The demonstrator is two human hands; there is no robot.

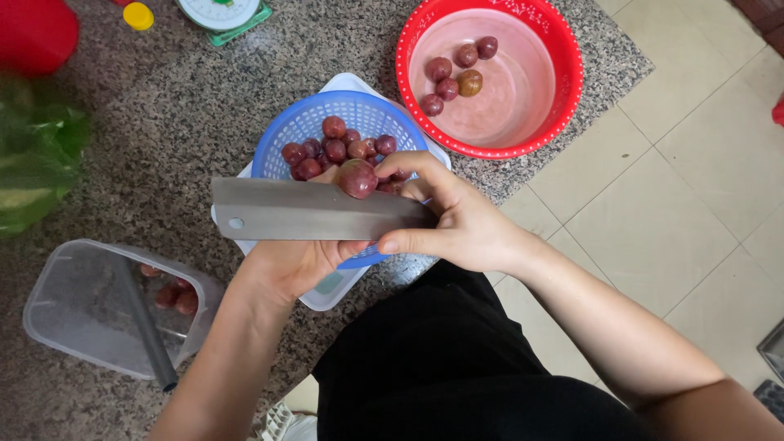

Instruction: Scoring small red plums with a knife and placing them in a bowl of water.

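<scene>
A speckled granite table [163, 122] carries one red basin [563, 98] with five plums, one blue basket [302, 122]. Left hand [286, 265] grips one cleaver [310, 211]; right hand [461, 220] fingers pinch one plum [357, 177] over the basket.

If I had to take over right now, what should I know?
Left hand: holds a red fruit up at its fingertips, over the blue basket.
Right hand: grips a cleaver, its flat blade lying across the left hand, just below the fruit.
Things: more red fruits fill the basket, which sits on a white board. Five float in the red basin. A clear tub at the left holds some reddish pieces.
Done: whether the held fruit is cut yet, I cannot tell.
Left: the basket's fruits look whole.
</scene>
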